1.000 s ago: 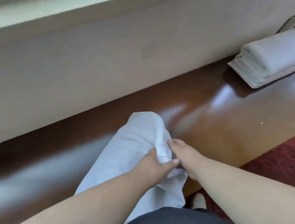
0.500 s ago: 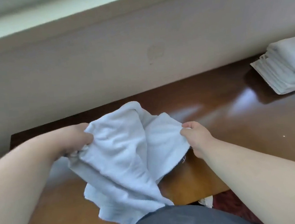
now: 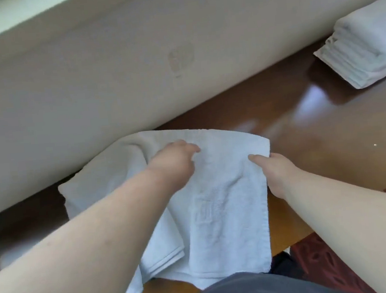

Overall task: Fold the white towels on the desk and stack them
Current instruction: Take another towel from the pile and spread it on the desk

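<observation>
A white towel point(image 3: 225, 209) lies partly spread on the brown wooden desk point(image 3: 332, 148), and its near end hangs over the front edge toward me. My left hand point(image 3: 175, 164) is on the towel near its far edge, fingers curled into a bunched fold. My right hand point(image 3: 276, 174) pinches the towel's right edge, thumb on top. The towel's left part is rumpled and doubled under my left arm. A stack of folded white towels point(image 3: 365, 47) sits on the desk at the far right.
A beige wall point(image 3: 110, 71) runs right behind the desk's back edge. Red patterned carpet point(image 3: 326, 265) shows below the front edge at the right. My dark grey clothing point(image 3: 246, 291) fills the bottom middle.
The towel was bunched and lifted between both hands; it now lies flatter and wider on the desk. My left hand has moved right, onto the towel's far part. The view shifted left.
</observation>
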{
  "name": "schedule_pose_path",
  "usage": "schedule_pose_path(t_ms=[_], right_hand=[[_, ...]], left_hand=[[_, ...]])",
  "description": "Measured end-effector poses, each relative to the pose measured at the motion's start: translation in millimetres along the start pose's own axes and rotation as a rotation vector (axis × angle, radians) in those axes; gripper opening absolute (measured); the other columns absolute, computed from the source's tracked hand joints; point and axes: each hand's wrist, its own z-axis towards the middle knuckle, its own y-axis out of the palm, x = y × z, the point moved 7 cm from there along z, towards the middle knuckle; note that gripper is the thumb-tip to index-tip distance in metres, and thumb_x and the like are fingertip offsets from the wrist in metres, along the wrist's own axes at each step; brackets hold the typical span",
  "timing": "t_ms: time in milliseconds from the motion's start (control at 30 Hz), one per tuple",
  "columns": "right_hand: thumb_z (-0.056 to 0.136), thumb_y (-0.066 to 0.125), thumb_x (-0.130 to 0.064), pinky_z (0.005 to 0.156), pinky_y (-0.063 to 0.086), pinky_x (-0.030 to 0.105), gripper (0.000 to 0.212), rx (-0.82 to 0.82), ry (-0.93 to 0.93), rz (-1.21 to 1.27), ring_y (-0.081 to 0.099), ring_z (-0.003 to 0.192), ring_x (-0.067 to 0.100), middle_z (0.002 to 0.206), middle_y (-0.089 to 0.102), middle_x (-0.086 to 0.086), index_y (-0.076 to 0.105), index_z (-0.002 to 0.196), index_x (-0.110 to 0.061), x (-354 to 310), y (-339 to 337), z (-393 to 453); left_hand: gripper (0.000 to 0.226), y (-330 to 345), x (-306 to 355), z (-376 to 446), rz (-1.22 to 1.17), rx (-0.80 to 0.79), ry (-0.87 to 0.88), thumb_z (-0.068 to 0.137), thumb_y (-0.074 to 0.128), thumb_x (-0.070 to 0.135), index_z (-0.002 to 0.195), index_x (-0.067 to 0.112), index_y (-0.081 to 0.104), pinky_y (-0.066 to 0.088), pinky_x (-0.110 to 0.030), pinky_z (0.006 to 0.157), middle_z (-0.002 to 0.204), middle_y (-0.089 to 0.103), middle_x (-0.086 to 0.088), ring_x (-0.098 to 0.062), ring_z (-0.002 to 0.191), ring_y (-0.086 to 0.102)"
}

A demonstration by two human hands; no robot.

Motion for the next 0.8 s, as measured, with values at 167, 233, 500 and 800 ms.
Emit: schedule_pose_path(t_ms=[167,233,500,800], right_hand=[[0.089,0.078,-0.027,0.082,0.056,0.034,0.031,-0.159,0.123,-0.366,0.072,0.101,0.021,0.110,0.077,-0.001,0.070,0.118,-0.021,33.7,1.6,-32.7],[0.090,0.075,-0.019,0.087,0.057,0.035,0.031,-0.152,0.097,-0.368,0.071,0.101,0.020,0.111,0.075,-0.002,0.069,0.120,-0.023,36.2,-2.9,-36.6],[0.089,0.073,-0.024,0.100,0.054,0.041,0.029,-0.266,0.187,-0.203,0.073,0.104,0.018,0.109,0.077,-0.008,0.070,0.118,-0.028,50.4,-19.1,-43.9],[0.079,0.076,-0.034,0.088,0.055,0.027,0.031,-0.458,0.129,-0.492,0.070,0.103,0.012,0.111,0.076,-0.010,0.076,0.108,-0.025,11.6,-54.2,-39.6]], left_hand=[[0.064,38.7,96.8,30.9,-0.189,-0.134,0.099,0.096,0.041,0.010,0.154,0.033,0.026,0.040,-0.041,0.108,0.158,0.024,0.004,-0.022,0.136,0.040],[0.083,38.9,107.6,48.9,-0.096,-0.174,0.114,0.088,0.039,-0.005,0.158,0.032,0.011,0.038,-0.041,0.111,0.164,0.009,0.008,-0.021,0.142,0.036],[0.078,30.6,119.8,123.5,0.159,-0.255,0.058,0.087,0.045,0.013,0.157,0.032,0.016,0.052,-0.044,0.092,0.150,0.034,0.000,-0.030,0.115,0.057],[0.004,-8.1,111.2,148.1,-0.236,-0.171,-0.076,0.082,0.061,0.024,0.086,0.024,0.063,0.055,-0.029,0.056,0.079,0.067,0.000,-0.017,0.068,0.064]])
